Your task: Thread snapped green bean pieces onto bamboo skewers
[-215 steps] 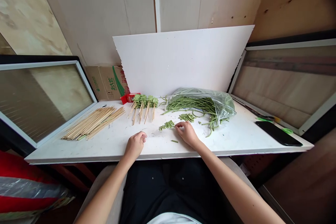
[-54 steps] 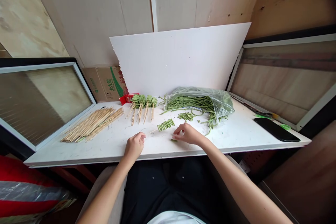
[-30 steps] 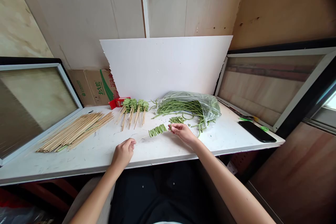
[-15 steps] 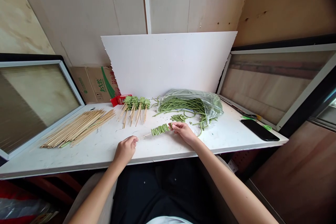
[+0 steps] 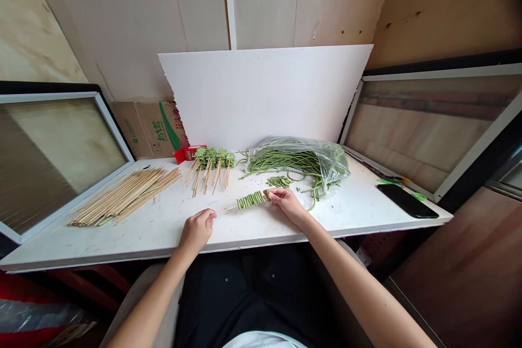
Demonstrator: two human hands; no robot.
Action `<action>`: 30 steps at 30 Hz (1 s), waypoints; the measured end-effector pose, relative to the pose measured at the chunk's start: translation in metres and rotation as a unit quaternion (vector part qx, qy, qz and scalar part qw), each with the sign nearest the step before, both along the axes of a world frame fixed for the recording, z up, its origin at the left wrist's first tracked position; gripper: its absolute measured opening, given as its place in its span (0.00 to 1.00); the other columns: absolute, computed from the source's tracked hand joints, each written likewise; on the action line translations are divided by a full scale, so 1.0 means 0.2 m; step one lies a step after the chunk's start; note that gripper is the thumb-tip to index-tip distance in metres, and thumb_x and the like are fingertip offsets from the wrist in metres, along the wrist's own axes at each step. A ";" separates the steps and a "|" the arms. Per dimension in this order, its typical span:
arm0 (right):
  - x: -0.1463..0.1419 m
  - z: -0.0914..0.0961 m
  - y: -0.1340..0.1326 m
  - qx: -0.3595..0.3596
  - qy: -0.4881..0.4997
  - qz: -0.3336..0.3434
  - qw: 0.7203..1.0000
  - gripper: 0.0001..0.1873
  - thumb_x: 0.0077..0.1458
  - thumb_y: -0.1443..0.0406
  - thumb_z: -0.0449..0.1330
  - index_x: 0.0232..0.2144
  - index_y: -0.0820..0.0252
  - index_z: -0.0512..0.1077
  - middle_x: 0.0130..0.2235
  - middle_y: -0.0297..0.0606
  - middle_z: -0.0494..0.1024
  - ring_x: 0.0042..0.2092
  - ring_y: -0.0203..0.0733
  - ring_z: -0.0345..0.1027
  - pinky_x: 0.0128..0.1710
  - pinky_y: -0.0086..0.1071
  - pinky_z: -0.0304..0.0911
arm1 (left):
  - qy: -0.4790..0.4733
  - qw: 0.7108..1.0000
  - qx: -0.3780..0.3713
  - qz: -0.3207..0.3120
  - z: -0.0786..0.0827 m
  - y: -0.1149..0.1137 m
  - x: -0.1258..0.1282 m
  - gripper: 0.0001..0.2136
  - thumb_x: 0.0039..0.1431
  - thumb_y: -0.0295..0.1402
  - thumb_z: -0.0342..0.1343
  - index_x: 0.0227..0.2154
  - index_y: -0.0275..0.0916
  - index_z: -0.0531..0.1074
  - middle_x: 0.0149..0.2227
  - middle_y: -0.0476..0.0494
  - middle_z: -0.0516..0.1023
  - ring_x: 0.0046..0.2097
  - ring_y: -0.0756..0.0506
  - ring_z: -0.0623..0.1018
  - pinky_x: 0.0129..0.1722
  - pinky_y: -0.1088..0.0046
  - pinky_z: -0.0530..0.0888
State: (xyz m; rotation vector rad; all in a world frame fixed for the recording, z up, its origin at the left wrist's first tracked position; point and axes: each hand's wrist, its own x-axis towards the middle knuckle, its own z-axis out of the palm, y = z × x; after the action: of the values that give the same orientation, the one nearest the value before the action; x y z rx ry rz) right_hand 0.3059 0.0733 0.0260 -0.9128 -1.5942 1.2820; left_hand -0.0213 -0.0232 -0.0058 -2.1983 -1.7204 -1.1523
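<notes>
Between my hands, a bamboo skewer (image 5: pixel 229 209) carries a row of short green bean pieces (image 5: pixel 250 200) set crosswise. My left hand (image 5: pixel 198 230) is closed on its bare end. At the other end, the fingers of my right hand (image 5: pixel 286 205) pinch a bean piece (image 5: pixel 267 194) against the tip; whether the skewer passes through it I cannot tell. Just behind my right hand lies a small heap of cut bean pieces (image 5: pixel 279 181). Farther back, long green beans (image 5: pixel 285 162) spill from a clear plastic bag (image 5: pixel 332 157).
Several filled bean skewers (image 5: pixel 211 156) lie at the back by a red packet (image 5: pixel 185 154). Loose bamboo skewers (image 5: pixel 122 193) are spread at left. A black phone (image 5: pixel 408 201) and scissors (image 5: pixel 387 176) lie at right. A white board (image 5: pixel 265 98) stands behind the white table (image 5: pixel 163 239).
The view has shifted slightly. Both hands keep the same hold on the skewer and the bean piece, with almost no movement.
</notes>
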 end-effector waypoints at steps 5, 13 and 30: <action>0.00 0.01 0.00 0.000 0.003 0.002 1.000 0.23 0.52 0.44 0.66 0.32 0.58 0.79 0.36 0.38 0.80 0.34 0.38 0.66 0.35 0.31 0.61 | 0.001 1.000 0.005 0.000 0.00 0.00 0.00 0.12 0.59 0.22 0.48 0.33 0.43 0.75 0.30 0.48 0.82 0.33 0.46 0.82 0.35 0.74 0.74; 0.00 0.02 -0.02 -0.003 0.005 0.002 1.000 0.24 0.50 0.44 0.67 0.32 0.59 0.79 0.34 0.37 0.79 0.34 0.39 0.66 0.35 0.31 0.60 | -0.001 1.000 0.000 0.004 0.00 0.00 0.01 0.12 0.58 0.22 0.48 0.33 0.42 0.75 0.31 0.48 0.83 0.34 0.45 0.82 0.36 0.73 0.75; -0.05 -0.01 -0.02 0.011 0.060 -0.059 0.996 0.21 0.45 0.48 0.71 0.29 0.60 0.82 0.37 0.44 0.83 0.36 0.45 0.72 0.31 0.34 0.66 | 0.018 1.000 0.011 0.005 -0.01 0.01 0.01 0.14 0.56 0.19 0.49 0.34 0.42 0.76 0.33 0.47 0.84 0.36 0.45 0.83 0.35 0.72 0.75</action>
State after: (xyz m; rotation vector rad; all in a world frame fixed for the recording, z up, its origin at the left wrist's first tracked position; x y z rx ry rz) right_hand 0.2968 0.0693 0.0238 -0.8857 -1.4381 1.2118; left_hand -0.0187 -0.0218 -0.0084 -2.1831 -1.6944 -1.1166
